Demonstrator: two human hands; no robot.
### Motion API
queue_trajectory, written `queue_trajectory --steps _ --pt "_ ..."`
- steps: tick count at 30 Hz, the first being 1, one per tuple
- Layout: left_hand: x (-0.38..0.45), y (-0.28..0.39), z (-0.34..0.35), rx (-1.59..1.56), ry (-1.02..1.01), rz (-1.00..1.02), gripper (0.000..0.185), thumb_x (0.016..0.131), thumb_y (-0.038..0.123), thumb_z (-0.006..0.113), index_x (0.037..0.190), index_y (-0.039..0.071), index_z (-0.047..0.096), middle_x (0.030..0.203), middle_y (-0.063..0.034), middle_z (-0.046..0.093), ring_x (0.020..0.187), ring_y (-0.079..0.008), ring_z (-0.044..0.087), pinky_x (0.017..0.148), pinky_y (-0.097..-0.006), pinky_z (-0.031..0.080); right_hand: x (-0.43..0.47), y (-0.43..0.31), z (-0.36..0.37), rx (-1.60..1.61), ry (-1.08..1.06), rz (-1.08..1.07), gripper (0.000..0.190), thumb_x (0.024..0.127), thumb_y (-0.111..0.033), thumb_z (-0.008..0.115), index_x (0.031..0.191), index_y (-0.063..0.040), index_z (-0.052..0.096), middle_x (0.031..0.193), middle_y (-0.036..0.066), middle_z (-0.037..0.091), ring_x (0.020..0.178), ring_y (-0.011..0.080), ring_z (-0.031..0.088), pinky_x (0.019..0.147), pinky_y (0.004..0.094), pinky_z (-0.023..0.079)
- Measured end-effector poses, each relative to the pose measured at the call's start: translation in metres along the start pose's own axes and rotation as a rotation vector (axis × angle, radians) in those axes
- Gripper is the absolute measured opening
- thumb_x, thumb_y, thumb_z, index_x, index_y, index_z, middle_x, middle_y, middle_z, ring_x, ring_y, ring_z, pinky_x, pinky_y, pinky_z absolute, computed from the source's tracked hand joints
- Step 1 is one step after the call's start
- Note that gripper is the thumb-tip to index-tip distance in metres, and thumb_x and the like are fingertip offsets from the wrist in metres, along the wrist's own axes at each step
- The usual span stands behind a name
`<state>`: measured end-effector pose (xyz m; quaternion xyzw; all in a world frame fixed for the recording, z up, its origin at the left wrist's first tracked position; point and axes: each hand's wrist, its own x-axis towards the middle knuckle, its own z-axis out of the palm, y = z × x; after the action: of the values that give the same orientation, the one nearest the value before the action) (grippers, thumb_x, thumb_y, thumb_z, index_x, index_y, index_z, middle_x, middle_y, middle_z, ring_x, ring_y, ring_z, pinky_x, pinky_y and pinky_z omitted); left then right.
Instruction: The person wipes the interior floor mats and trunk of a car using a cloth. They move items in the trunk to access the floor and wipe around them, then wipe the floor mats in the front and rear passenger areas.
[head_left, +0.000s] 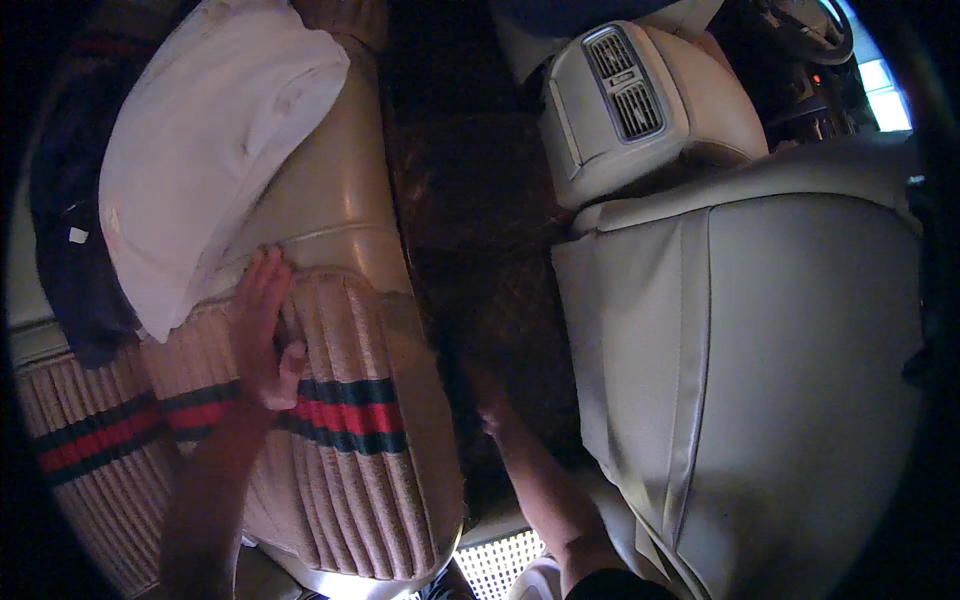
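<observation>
Inside a car's rear cabin, my left hand (262, 322) is spread over a ribbed beige seat cover (345, 502) with a green and red stripe, thumb apart and nothing in the fingers. It seems to rest on the cover near the seam of the tan rear seat (322, 202). My right hand (480, 386) reaches down into the dark footwell (487, 300) between the rear seat and the front seat. Shadow hides its fingers, so whether it holds anything cannot be made out. Beyond my left hand, a white cushion or bundled cloth (225, 142) lies on the seat.
The grey front seat back (795, 360) bounds the footwell on the right. A centre console with air vents (622, 82) stands ahead, and a steering wheel (825, 45) shows beyond. Dark cloth (82, 247) lies along the rear backrest. Perforated light matting (499, 562) shows below.
</observation>
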<state>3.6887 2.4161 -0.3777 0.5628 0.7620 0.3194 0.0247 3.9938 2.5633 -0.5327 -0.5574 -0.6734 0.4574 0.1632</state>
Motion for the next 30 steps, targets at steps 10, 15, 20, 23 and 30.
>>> queue_trajectory --steps 10,15,20,23,30 --pt "0.015 0.003 0.003 -0.033 -0.008 0.026 0.099 0.103 0.077 0.024 0.156 -0.004 0.043 0.164 -0.0245 0.041 0.156 -0.0429 0.032 0.128 -0.0531 0.020 0.152 -0.053 0.089 -0.311 0.079 -0.185 0.044 0.101 -0.039 0.059 0.117 0.000 0.069 0.109 0.014 0.073 0.096 0.0298 0.069 0.092 0.0497 0.055" --pt "0.008 0.005 0.000 -0.007 -0.012 -0.003 0.100 0.102 0.078 0.024 0.157 -0.004 0.042 0.165 -0.0246 0.040 0.156 -0.0428 0.032 0.128 -0.0523 0.020 0.189 -0.051 0.016 -0.005 0.043 -0.083 0.043 0.097 -0.039 0.066 0.117 -0.001 0.069 0.108 0.013 0.073 0.095 0.0293 0.069 0.090 0.0476 0.055" --pt "0.011 0.002 0.005 -0.042 0.006 0.085 0.089 0.106 0.067 0.029 0.158 -0.004 0.041 0.166 -0.0236 0.039 0.157 -0.0407 0.032 0.128 -0.0504 0.020 0.166 -0.034 0.011 0.446 -0.093 0.076 0.044 0.093 -0.040 0.072 0.116 -0.003 0.069 0.107 0.012 0.073 0.094 0.0288 0.069 0.089 0.0455 0.055" --pt "0.014 0.000 0.007 -0.066 0.025 0.150 0.079 0.109 0.057 0.033 0.158 -0.004 0.040 0.166 -0.0232 0.039 0.157 -0.0390 0.032 0.129 -0.0480 0.021 0.129 -0.045 0.023 0.648 -0.258 0.084 0.045 0.091 -0.040 0.075 0.116 -0.003 0.069 0.107 0.012 0.073 0.094 0.0285 0.070 0.088 0.0442 0.055" --pt "0.003 -0.009 -0.006 -0.105 0.045 0.095 0.065 0.109 0.042 0.038 0.158 -0.002 0.042 0.165 -0.0214 0.041 0.157 -0.0375 0.033 0.129 -0.0465 0.021 -0.058 -0.041 -0.017 0.055 -0.422 0.256 0.070 0.100 -0.043 0.066 0.148 0.008 0.051 0.142 0.026 0.062 0.131 0.0350 0.058 0.116 0.0441 0.043"
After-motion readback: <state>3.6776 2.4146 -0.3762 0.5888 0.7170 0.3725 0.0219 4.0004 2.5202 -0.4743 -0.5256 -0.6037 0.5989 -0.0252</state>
